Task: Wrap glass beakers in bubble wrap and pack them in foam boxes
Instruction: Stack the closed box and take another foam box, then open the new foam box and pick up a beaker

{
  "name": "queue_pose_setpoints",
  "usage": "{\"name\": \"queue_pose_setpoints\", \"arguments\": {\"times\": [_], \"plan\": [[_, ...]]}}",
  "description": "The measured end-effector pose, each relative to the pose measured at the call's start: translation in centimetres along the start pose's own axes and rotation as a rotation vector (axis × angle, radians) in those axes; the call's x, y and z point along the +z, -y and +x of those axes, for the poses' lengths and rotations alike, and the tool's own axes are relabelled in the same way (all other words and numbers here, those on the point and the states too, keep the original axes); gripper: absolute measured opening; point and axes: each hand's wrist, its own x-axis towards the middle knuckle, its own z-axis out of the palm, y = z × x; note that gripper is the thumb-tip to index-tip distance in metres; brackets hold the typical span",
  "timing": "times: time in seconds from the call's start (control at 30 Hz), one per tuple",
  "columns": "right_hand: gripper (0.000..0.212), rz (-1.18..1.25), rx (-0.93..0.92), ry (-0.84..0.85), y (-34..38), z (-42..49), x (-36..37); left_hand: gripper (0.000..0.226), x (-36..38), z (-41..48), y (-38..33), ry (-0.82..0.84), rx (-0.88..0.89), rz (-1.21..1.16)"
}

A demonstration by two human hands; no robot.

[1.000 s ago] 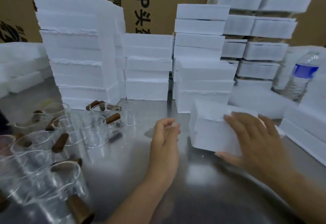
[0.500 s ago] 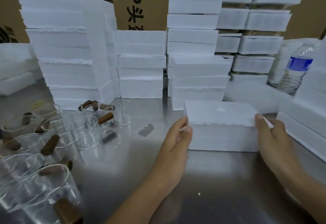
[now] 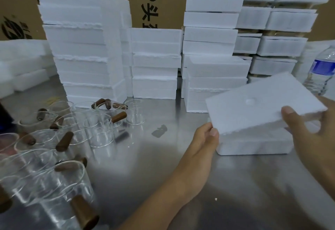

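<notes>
A white foam box (image 3: 253,143) sits on the steel table (image 3: 145,166) at the right. Its foam lid (image 3: 261,106) is tilted up on the right side, off the box there. My right hand (image 3: 311,139) grips the lid's right edge, thumb on top. My left hand (image 3: 204,141) holds the lid's lower left corner against the box. Several clear glass beakers (image 3: 54,150) with brown wooden handles stand crowded at the left of the table. No bubble wrap shows.
Tall stacks of white foam boxes (image 3: 155,63) line the back of the table, with more at the far left and right. A water bottle (image 3: 320,70) stands at the right edge. Printed cardboard cartons (image 3: 159,1) form the backdrop.
The box was slid to the table's front and both hands took its ends. Now the right hand has lifted the lid's right side, tilting it open.
</notes>
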Motion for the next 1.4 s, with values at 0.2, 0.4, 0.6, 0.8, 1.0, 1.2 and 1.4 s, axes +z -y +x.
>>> {"name": "queue_pose_setpoints", "arguments": {"times": [0.2, 0.4, 0.6, 0.8, 1.0, 1.2, 1.4], "plan": [[0.06, 0.201, -0.202, 0.166, 5.0, -0.9, 3.0, 0.034, -1.1, 1.0, -0.2, -0.203, -0.128, -0.063], [0.078, -0.18, -0.591, 0.403, 8.0, -4.3, 7.9, 0.024, -3.3, 1.0, -1.0, -0.691, -0.082, -0.209], [0.062, -0.538, -0.755, 0.779, 7.3, -6.2, 11.3, 0.017, -4.2, 0.1, -2.4, -0.949, 0.129, -0.193], [0.03, -0.379, -0.598, 1.034, 6.3, -6.2, 13.3, 0.022, -4.1, -0.4, -3.0, -1.003, 0.275, -0.07], [0.034, -0.049, -0.303, 0.922, 7.0, -3.5, 18.9, 0.028, -4.7, -0.3, -3.4, -1.08, 0.372, 0.093], [0.049, -0.074, -0.299, 0.98, 5.9, -2.6, 23.5, 0.02, -6.2, 0.2, -3.0, -1.173, 0.231, -0.09], [0.021, -0.255, -0.275, 1.048, 5.2, -1.3, 25.5, 0.023, -5.3, 0.1, -3.3, -1.102, 0.221, -0.124]]}}
